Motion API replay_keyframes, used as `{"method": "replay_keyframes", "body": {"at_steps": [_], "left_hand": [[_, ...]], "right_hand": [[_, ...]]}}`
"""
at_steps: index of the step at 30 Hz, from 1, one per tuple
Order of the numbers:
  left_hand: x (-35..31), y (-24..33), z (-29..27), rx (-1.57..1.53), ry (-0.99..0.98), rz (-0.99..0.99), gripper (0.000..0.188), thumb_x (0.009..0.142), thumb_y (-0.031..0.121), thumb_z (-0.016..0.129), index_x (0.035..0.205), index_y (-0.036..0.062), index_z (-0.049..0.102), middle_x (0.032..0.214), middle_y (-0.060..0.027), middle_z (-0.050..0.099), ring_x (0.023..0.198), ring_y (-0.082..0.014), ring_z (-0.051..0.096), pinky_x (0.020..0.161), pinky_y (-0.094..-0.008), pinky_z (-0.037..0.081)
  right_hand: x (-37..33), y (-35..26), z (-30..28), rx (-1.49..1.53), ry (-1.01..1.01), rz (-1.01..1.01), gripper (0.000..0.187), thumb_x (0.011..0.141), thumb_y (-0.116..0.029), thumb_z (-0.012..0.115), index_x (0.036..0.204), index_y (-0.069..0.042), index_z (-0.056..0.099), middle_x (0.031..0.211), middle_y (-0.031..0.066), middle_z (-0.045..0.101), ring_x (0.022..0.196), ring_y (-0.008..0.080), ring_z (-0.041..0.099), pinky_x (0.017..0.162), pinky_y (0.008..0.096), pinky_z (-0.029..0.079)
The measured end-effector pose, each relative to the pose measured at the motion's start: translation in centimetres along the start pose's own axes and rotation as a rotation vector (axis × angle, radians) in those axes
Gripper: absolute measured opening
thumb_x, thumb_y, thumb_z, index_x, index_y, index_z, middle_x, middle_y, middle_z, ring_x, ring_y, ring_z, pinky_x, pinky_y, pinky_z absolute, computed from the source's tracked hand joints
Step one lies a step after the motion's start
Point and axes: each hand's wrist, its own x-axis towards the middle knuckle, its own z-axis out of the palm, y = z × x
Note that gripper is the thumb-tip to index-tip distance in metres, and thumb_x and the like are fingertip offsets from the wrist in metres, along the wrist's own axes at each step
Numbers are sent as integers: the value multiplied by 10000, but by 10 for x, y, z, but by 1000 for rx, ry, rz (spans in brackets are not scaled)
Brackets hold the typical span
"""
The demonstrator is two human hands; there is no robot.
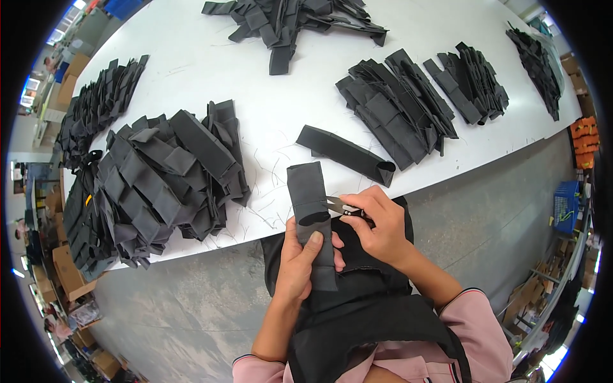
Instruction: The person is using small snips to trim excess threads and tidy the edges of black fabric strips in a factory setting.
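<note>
My left hand is closed around a long black fabric strip, thumb on top and fingertips showing past its right edge. The strip is sewn across its upper part and has a dark gap or fold near the middle. In my right hand is a small pair of thread snips, their blades touching or very close to the strip's right edge by the seam. Beyond them on the table lies a single folded black fabric piece, its near end standing open like a tube.
A large heap of black fabric pieces covers the left of the white table. More stacks lie at the right, and a loose pile at the far side. Loose threads are scattered around. A blue crate stands off to the right.
</note>
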Motion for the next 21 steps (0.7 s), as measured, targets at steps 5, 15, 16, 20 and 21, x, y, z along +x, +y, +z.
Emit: {"method": "replay_keyframes", "body": {"at_steps": [5, 15, 16, 20, 21], "left_hand": [[-2, 2, 1, -56, -19, -18, 339, 946, 141, 495, 1218, 94, 298, 848, -162, 582, 607, -228, 602, 542, -331, 515], [-3, 0, -2, -110, -69, -25, 402, 938, 147, 516, 1272, 112, 296, 844, -151, 588, 612, -221, 603, 534, -329, 519], [-3, 0, -3, -94, -64, -31, 407, 939, 145, 513, 1278, 111, 291, 844, -149, 588, 615, -217, 604, 538, -326, 521], [-2, 1, -2, -18, -63, -30, 427, 944, 136, 500, 1303, 105, 271, 851, -142, 586, 621, -207, 605, 546, -318, 524], [-2, -1, -3, -19, -59, -28, 442, 948, 138, 494, 1321, 99, 260, 860, -141, 584, 623, -203, 605, 551, -312, 523]], "right_hand": [[0, -4, -1, -247, 47, -194, 344, 647, -47, 721, 981, -95, 655, 722, 23, 543, 541, 205, 504, 483, 295, 380], [-2, -5, -1, -143, 110, -201, 312, 657, -38, 712, 963, -72, 660, 712, 38, 541, 549, 200, 519, 499, 294, 407], [-2, -6, -1, -47, 131, -154, 309, 660, -29, 706, 963, -68, 660, 725, 45, 544, 552, 200, 524, 505, 292, 417], [7, -16, -1, -91, 40, -147, 306, 663, -8, 691, 962, -62, 660, 764, 53, 548, 559, 188, 528, 508, 289, 423], [9, -16, -1, -130, 0, -167, 315, 659, -8, 692, 967, -64, 659, 778, 51, 545, 563, 184, 528, 511, 289, 423]]}}
